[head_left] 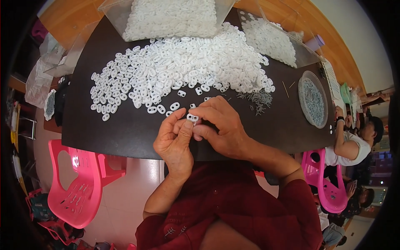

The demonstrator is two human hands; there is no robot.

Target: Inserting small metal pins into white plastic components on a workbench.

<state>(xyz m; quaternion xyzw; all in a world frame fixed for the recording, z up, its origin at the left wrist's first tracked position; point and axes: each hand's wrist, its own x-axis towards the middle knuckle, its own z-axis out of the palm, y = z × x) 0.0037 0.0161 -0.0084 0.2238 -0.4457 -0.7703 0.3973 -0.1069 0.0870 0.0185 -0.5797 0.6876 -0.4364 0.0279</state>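
My left hand (175, 143) pinches a small white two-hole plastic piece (192, 118) between thumb and fingers, just above the near part of the dark table. Bent in from the other side, my right hand (223, 127) has its index finger and thumb closed on the same piece. Whether a tiny part also sits between the fingertips is hidden. Beyond the hands spreads a big heap of similar white two-hole pieces (179, 62), with a few loose ones lying close to my fingers. A small pile of thin grey metal parts (258, 101) lies right of the heap.
A clear bin (112, 14) of white pieces stands at the back, and another clear container (302, 54) is at back right. To the right are a round dish (305, 77) of grey-blue parts and two thin sticks (285, 89). Pink chairs (93, 179) flank me; another person (350, 146) sits at right.
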